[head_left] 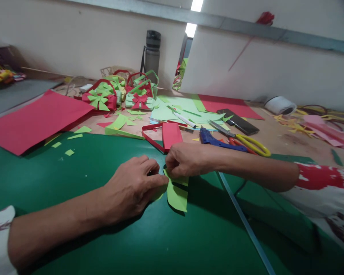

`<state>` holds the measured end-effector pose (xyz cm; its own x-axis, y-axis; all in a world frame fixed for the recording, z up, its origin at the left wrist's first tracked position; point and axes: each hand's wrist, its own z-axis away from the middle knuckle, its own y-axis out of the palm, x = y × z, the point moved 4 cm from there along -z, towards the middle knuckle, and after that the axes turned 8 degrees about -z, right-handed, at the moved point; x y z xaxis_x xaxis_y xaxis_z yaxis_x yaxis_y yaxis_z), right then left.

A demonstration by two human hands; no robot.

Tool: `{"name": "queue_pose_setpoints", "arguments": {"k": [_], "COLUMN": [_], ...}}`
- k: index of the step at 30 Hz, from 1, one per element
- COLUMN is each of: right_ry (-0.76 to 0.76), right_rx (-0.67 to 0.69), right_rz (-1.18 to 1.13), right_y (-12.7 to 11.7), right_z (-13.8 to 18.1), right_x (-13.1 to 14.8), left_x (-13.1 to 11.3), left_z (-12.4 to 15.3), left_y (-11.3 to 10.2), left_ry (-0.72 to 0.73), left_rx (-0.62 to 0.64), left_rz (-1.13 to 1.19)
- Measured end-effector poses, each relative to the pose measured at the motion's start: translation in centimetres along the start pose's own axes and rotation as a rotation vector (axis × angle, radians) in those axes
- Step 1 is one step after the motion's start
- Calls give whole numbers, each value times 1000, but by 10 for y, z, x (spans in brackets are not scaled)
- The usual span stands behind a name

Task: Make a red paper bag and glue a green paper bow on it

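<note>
Low over the green mat, my left hand [134,183] and my right hand [183,160] meet at a light green paper piece [177,196]. Its strips hang down between and below the fingers, with a dark gap between two of them. Both hands are closed, fingertips pinched on the paper; my left hand covers part of it. Just beyond my right hand lies a red paper basket [172,135] with a strip handle. A blue glue gun [210,138] rests beyond my right wrist, beside scissors [246,141] with yellow handles.
Finished-looking paper baskets with bows [139,97] stand at the back near a dark bottle [153,53]. A red sheet [40,118] lies left. A phone [237,121], a tape roll [280,105] and a clear glue stick [243,217] are on the right. Green scraps are scattered about.
</note>
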<state>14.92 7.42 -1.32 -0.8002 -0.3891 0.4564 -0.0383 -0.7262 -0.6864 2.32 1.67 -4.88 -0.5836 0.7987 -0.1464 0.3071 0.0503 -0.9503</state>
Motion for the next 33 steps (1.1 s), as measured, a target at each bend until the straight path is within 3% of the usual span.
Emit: {"name": "queue_pose_setpoints", "arguments": {"k": [17, 33], "right_ry": [2, 64], "right_rx": [-33, -58], "right_rz": [43, 19], "right_y": [0, 0], "right_z": [3, 5], "right_x": [5, 3], "left_x": [-3, -2], "left_z": [-3, -2], "left_y": [0, -2], "left_ry": [-31, -38], "left_rx": [71, 59], "left_rz": [-2, 14]}}
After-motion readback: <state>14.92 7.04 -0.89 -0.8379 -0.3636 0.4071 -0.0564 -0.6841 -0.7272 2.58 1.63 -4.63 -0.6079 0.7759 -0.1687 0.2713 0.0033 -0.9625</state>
